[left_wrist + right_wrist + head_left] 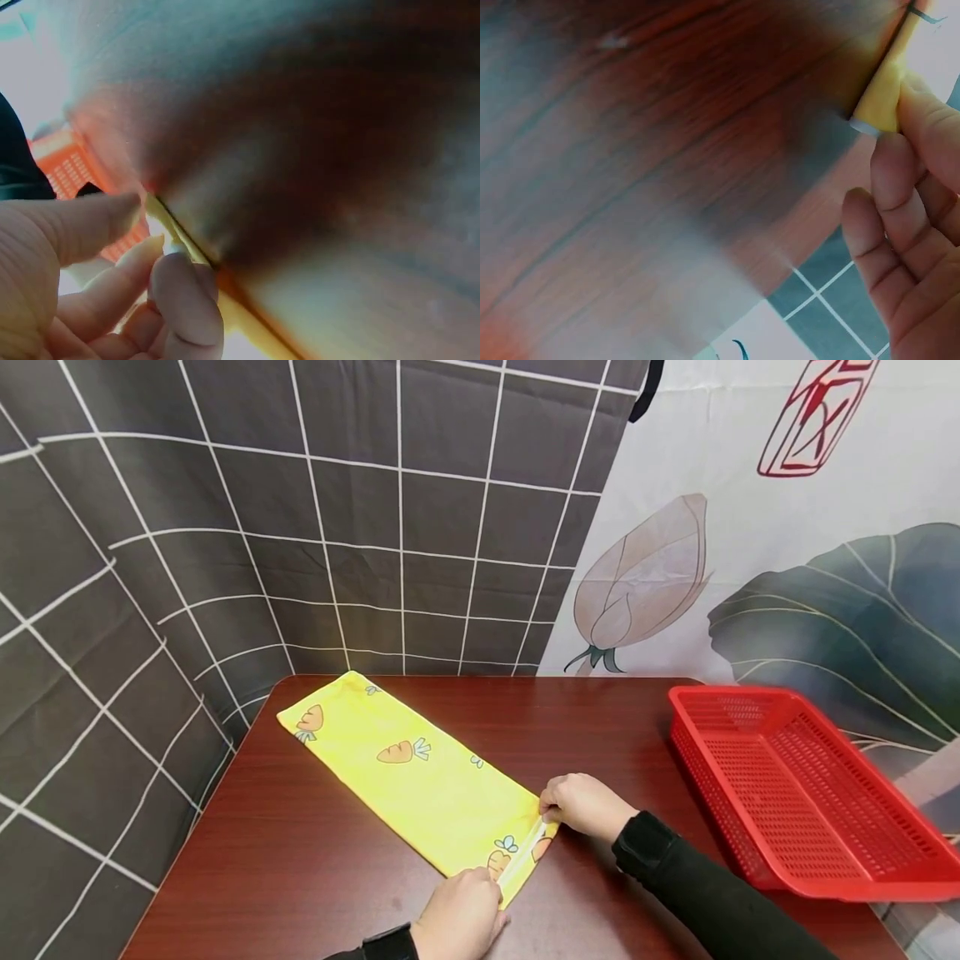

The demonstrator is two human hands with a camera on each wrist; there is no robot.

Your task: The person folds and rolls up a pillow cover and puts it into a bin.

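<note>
A long yellow cloth (420, 768) printed with carrots lies flat and slantwise on the brown table. Near its closest end runs a narrow white strip (522, 850) between my two hands. My left hand (459, 917) pinches the near left corner of that end; the left wrist view shows thumb and fingers around the yellow edge (251, 322). At the other corner, my right hand (588, 806) pinches the cloth between thumb and forefinger. Close up in the right wrist view, a yellow fold (881, 97) with a pale end sticks out past the fingertips.
A red plastic basket (720, 810) with perforated sides stands at the table's right, beyond my right forearm. The brown table (300, 868) ends against a dark grid-patterned curtain (442, 510) and a white hanging (675, 435) with a flower print.
</note>
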